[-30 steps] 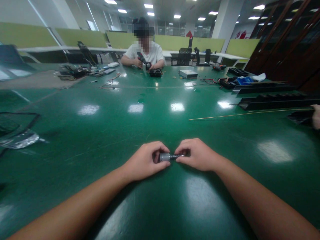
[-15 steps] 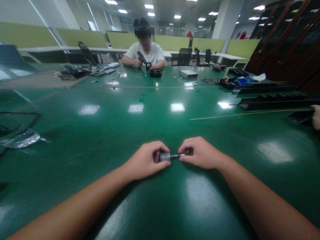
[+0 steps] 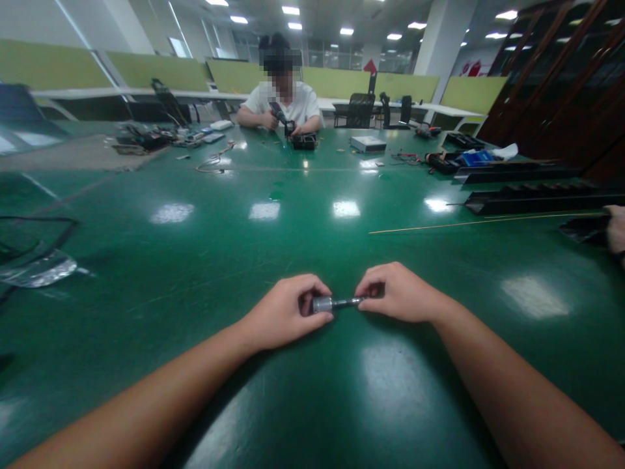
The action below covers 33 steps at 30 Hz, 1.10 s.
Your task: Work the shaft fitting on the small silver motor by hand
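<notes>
Low over the green table (image 3: 303, 397), my left hand (image 3: 283, 311) is closed around a short silver cylinder (image 3: 322, 305), thumb on the near side and fingers on the far side. A thin dark metal rod (image 3: 346, 302) sticks out of the cylinder to the right and lies roughly level. My right hand (image 3: 398, 293) pinches the rod's right end between thumb and fingers, so its tip is hidden. Between the two hands a short stretch of the rod shows. What kind of tool or part this is, I cannot tell.
Across the table a person in a white shirt (image 3: 307, 104) holds a power drill (image 3: 277, 112) over a black part (image 3: 304, 141). Long black metal channels (image 3: 537, 198) and a thin yellowish rod (image 3: 430, 228) lie right, near another person's hand (image 3: 616, 228). Clear plastic (image 3: 43, 270) lies left.
My right hand has slid slightly right and up, away from my left hand, and more of the rod shows between them. My left hand stays almost still around the cylinder.
</notes>
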### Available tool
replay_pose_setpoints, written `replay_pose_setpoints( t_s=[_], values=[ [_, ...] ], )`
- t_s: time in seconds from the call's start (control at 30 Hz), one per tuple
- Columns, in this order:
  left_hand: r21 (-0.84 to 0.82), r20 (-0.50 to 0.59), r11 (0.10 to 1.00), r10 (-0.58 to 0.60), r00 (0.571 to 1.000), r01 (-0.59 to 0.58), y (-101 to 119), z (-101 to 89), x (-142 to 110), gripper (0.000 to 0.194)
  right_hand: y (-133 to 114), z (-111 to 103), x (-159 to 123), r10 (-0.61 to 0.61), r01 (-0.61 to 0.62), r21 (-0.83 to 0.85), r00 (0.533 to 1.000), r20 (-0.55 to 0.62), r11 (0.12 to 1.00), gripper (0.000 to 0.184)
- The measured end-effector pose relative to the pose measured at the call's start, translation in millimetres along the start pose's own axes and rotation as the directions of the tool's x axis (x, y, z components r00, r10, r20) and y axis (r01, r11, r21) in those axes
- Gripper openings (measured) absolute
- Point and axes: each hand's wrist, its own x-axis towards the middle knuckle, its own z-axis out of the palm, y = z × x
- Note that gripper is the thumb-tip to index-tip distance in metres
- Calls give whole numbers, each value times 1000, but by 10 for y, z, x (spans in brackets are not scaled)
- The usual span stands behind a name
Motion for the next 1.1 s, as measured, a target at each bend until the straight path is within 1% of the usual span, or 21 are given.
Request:
replay_pose_setpoints(
  t_s=[0.5,0.63,0.73,0.77,0.83,0.9,1.0,1.1],
  values=[
    [-12,2,1000,-2,1000,2,-4,-10,-9,22,69,-50,-21,32,-32,34,999,15,999,13],
    [-19,3,1000,-5,1000,5,-1,-3,-2,22,49,-40,-15,34,-34,39,999,19,999,13],
    [3,-24,1000,20,1000,-20,15,13,16,22,-32,73,40,1,0,78,1000,-3,997,12],
    [15,-41,999,35,999,-35,22,16,21,22,-66,128,67,-23,26,80,999,-33,996,12],
    [24,-63,998,53,997,-51,32,15,29,24,-123,237,118,-91,95,45,993,-77,994,10],
    [-7,-60,999,40,997,-41,36,4,32,25,-150,310,150,-137,139,13,985,-109,990,9],
    [-55,-35,998,22,999,-23,31,-13,39,22,-129,329,148,-148,151,11,981,-128,989,10],
    [-38,-19,999,1,1000,-1,24,-12,46,20,-97,297,124,-165,166,7,980,-115,986,11]
  ],
)
